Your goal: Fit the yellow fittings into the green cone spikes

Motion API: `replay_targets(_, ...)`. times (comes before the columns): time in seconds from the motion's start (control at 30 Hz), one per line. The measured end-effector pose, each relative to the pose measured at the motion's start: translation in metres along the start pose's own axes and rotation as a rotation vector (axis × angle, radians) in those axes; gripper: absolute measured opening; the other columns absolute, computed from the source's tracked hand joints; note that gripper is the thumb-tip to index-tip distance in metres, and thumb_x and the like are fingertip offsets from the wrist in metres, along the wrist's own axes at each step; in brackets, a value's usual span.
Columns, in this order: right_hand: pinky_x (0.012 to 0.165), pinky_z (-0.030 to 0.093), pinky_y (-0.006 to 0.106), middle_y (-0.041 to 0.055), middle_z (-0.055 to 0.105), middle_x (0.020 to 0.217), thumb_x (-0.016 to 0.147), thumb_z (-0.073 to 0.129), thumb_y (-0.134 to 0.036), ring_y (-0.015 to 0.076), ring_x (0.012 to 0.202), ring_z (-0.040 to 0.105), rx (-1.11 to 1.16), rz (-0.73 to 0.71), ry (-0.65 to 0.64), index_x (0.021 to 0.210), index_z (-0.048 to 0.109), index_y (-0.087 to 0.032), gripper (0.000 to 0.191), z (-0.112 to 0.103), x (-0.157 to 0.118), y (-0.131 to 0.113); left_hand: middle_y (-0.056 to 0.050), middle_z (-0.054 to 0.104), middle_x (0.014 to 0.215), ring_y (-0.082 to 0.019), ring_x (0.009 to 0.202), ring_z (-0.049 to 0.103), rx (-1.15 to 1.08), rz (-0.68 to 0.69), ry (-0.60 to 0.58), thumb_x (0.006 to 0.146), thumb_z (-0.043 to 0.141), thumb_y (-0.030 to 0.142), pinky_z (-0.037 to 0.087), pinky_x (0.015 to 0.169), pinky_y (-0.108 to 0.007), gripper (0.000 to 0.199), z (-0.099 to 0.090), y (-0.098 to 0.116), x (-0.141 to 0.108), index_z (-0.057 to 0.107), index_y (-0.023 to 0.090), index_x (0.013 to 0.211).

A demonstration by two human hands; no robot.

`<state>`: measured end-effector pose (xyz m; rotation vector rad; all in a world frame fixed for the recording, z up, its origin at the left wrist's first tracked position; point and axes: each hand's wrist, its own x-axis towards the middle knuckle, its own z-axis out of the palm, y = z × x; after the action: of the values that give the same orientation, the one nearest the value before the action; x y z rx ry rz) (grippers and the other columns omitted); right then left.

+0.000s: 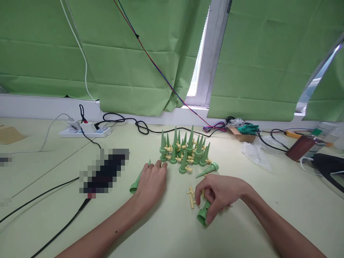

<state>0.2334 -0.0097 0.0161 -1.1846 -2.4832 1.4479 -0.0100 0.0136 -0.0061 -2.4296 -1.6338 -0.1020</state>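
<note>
My left hand point(153, 181) lies palm down with its fingers bent over a green plant watering spike point(135, 185); the fingertips and thumb are hidden. In the fingers of my right hand point(221, 191) is another green watering spike point(202, 214), its hollow wide end facing me. Small yellow T-shaped valves point(191, 200) lie beside the right fingers, some partly covered by them. Beyond both hands stands a cluster of upright green spikes point(184, 161), with yellow valves fitted in their sides. One loose spike point(209, 170) rests on its side in front of this cluster.
A white power strip point(84, 132) and black cables point(142, 127) run along the back of the table point(161, 236). A blurred dark object point(106, 173) lies to the left. Farther right are a small cardboard box point(243, 134), clear plastic bags point(256, 154) and a brown bottle point(302, 147).
</note>
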Motion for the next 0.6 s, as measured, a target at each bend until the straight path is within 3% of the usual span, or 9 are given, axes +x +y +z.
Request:
replay_targets(0.17,0.045,0.031,0.02,-0.0104,0.049,0.047,0.06,0.087,-0.035,0.0072,0.042,0.041,-0.028,-0.052,0.026,0.084,0.073,-0.019,0.032,0.003,0.0012,0.0027,-0.011,0.063,0.087,-0.027,0.071,0.06,-0.005,0.005,0.002,0.075,0.031,-0.007,0.034,0.068,-0.037,0.04,-0.0012,0.0038,-0.0015,0.062,0.014,0.089)
replay_targets(0.4,0.047,0.034,0.02,-0.0097,0.051,0.049,0.052,0.09,-0.04,0.0073,0.043,0.045,-0.037,0.028,-0.044,0.086,0.073,-0.016,0.045,0.0045,0.0079,0.0076,-0.011,0.06,0.095,-0.024,0.072,0.059,-0.021,-0.001,-0.011,0.076,0.03,-0.007,0.037,0.071,-0.037,0.042,-0.0018,0.0066,-0.0052,0.061,0.014,0.095)
replay_targets(0.6,0.046,0.035,0.019,-0.0094,0.051,0.048,0.055,0.088,-0.042,0.007,0.041,0.045,-0.027,0.043,-0.065,0.087,0.073,-0.016,0.044,0.0029,0.008,0.0011,-0.012,0.057,0.093,-0.025,0.074,0.057,-0.054,-0.011,-0.036,0.076,0.03,-0.007,0.04,0.073,-0.037,0.041,-0.0004,0.0086,-0.0059,0.061,0.014,0.095)
